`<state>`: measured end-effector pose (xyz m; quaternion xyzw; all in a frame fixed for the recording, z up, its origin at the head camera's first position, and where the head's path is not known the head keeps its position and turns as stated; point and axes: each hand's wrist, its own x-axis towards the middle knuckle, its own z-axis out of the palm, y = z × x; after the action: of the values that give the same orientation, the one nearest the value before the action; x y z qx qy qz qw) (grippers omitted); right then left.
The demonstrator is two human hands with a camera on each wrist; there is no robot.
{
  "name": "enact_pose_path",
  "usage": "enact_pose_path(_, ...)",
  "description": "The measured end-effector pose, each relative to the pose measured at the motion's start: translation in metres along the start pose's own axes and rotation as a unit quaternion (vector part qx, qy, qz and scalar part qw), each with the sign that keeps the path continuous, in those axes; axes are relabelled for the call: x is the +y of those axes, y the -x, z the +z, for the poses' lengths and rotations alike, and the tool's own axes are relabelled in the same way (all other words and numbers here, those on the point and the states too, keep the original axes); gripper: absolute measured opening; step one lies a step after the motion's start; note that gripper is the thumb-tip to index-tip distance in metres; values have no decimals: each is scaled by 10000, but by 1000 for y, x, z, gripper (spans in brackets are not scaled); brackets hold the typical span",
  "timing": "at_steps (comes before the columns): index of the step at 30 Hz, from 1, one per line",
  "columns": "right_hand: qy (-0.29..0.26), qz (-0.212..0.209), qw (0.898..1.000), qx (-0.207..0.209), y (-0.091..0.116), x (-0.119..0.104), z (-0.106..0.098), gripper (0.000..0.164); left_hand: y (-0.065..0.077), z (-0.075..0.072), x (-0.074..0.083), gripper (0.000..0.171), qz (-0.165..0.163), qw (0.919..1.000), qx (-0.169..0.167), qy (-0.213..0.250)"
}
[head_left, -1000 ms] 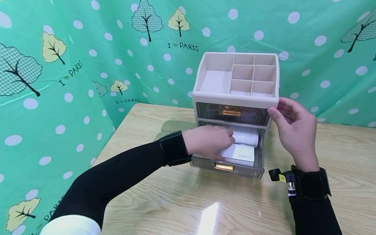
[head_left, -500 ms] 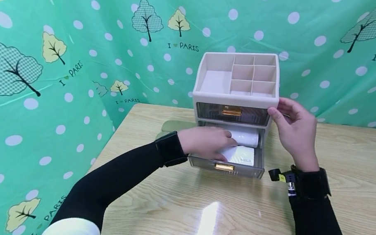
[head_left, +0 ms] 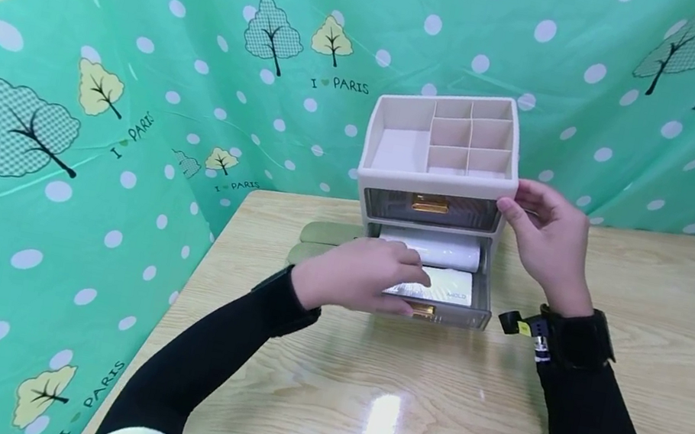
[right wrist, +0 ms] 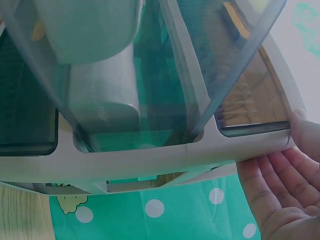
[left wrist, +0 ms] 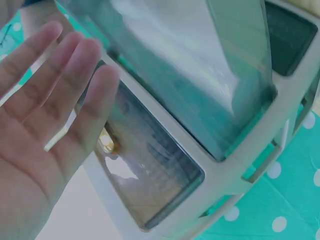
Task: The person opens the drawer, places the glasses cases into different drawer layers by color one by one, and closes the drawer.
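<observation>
A white desk organizer point(head_left: 433, 182) with a compartment top stands at the back of the table, its lower drawer point(head_left: 482, 291) pulled out. Inside the drawer lie a white rolled or cylindrical thing point(head_left: 446, 251) and, nearer the front, a white box point(head_left: 450, 286) with grey lettering. My left hand point(head_left: 358, 275) hovers at the drawer's left front with fingers extended; its palm faces the left wrist camera and holds nothing. My right hand point(head_left: 549, 241) grips the organizer's right side, thumb point(right wrist: 305, 132) on the front corner and fingers along the side wall.
The closed upper drawer point(head_left: 392, 204) has a gold handle. Two olive-green rounded shapes point(head_left: 327, 233) lie left of the organizer, partly hidden behind my left hand. A polka-dot cloth point(head_left: 305, 140) hangs behind the wooden table point(head_left: 647, 340).
My left hand has come out of the drawer, moving left and toward the front, and its fingers have left the box, which stays in the drawer. My right hand keeps its hold.
</observation>
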<state>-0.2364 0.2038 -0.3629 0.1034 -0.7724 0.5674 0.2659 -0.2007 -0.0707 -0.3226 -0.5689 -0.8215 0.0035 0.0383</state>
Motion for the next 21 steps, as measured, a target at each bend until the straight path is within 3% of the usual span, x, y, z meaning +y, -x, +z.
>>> enact_pose_path(6,55,-12,10000,-3,-1,0,-1,37,8,16,28,19,216,9880,1217,-929)
enact_pose_path(11,52,-124,9999,43,-1,0,-2,36,7,40,47,9,216,9725,1688,-1589)
enact_pose_path(15,29,-154,9999,19,-1,1,-2,36,8,59,55,19,240,9520,1921,-2372)
enact_pose_path(17,34,-139,9999,12,0,1,-1,36,9,67,57,22,292,9376,2036,-2803)
enact_pose_path(21,72,-94,9999,6,1,0,0,36,12,79,58,23,296,9194,2306,-3174)
